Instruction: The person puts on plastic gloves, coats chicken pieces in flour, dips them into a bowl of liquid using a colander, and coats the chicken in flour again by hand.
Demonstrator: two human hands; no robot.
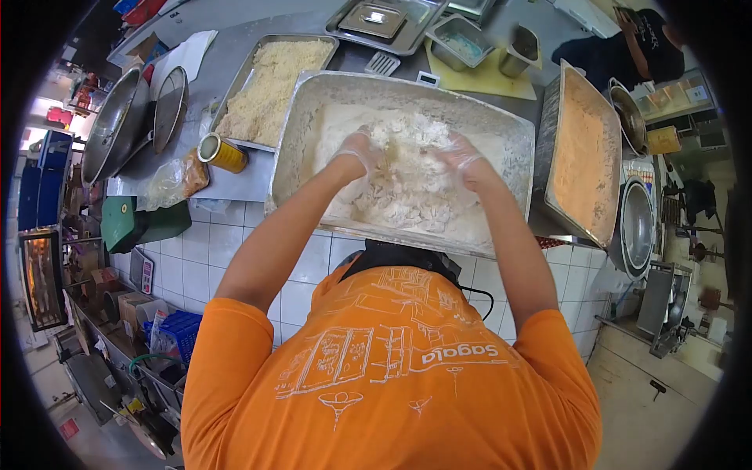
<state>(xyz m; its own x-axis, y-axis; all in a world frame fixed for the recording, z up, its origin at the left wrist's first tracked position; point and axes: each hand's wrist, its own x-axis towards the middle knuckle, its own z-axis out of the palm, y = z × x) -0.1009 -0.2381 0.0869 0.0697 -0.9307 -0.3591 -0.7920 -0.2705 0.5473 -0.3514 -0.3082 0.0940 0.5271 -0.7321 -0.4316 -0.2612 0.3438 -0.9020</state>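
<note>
A large metal tray (407, 84) with a dusty rim stands before me, with white flour (337, 125) and flour-coated lumps (403, 205) in it. My left hand (360, 150), in a clear plastic glove, reaches into the left part of the flour, its fingers loosely stretched towards the middle. Opposite it, my right hand (464, 160) wears the same kind of glove and touches the flour with its fingers apart. Flour partly hides the fingertips of both hands. Neither hand visibly grips a piece.
A tray of pale crumbs (286, 63) and a yellow can (223, 153) stand left. To the right leans a deep tray with orange powder (586, 157). Steel containers (460, 41) rest on a yellow board (486, 78) behind. Another person (627, 51) is at the far right.
</note>
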